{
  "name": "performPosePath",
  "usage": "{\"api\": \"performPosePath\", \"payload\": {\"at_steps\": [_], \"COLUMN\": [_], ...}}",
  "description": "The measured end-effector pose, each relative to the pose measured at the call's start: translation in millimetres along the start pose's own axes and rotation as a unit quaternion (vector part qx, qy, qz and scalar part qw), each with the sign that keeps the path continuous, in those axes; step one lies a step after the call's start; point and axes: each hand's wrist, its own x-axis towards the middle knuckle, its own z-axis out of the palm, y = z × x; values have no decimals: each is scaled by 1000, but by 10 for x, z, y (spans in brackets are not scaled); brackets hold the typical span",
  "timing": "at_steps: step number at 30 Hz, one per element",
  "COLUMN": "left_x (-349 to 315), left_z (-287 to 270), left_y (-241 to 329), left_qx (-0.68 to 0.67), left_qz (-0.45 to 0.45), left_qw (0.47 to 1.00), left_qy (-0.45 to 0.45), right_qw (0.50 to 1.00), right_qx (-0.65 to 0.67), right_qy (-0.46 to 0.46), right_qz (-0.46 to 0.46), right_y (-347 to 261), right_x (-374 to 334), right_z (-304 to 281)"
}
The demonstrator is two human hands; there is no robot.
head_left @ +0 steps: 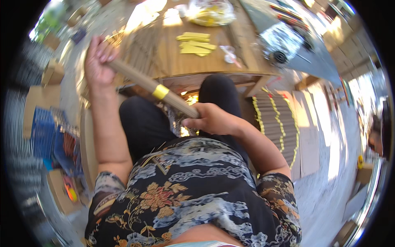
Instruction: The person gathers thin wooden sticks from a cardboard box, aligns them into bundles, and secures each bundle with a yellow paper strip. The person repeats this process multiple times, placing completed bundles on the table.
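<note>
A long brown bundle of incense sticks [140,79] slants across in front of my knees, with a yellow paper band [161,92] around its middle. At its upper left end my left hand [100,61] is closed, fingers curled around it. Thin pale stick tips [116,38] fan out just beyond those fingers. My right hand [214,118] grips the lower right end, thumb along the near side. The bundle is held in the air, short of the wooden table [164,68]. Loose brown sticks [140,45] lie on the table's left part.
Yellow paper strips [196,44] are stacked on the table, near a clear plastic bag [210,12]. A grey surface at the right bears a plastic-wrapped pack [279,39]. Rows of brown bundles with yellow tips [273,119] lie on cardboard to my right. Blue crates [45,131] stand left.
</note>
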Motion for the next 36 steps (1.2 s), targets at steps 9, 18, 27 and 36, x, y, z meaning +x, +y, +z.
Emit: {"api": "performPosePath", "payload": {"at_steps": [9,18,27,36], "left_x": [219,359,400,223], "left_z": [333,-168,-626,-1086], "left_y": [-275,-750,-849,-392], "left_qx": [138,214,308,352], "left_qz": [-28,-244,-301,-271], "left_qw": [989,939,882,836], "left_qy": [35,111,192,323], "right_qw": [970,613,369,451], "right_qx": [-89,338,430,310], "right_qy": [205,701,811,748], "right_qz": [-99,-139,148,375], "right_y": [102,1798,3875,5092], "right_x": [-367,-1193,-2041,-2387], "right_z": [-332,-797,-705,-777]}}
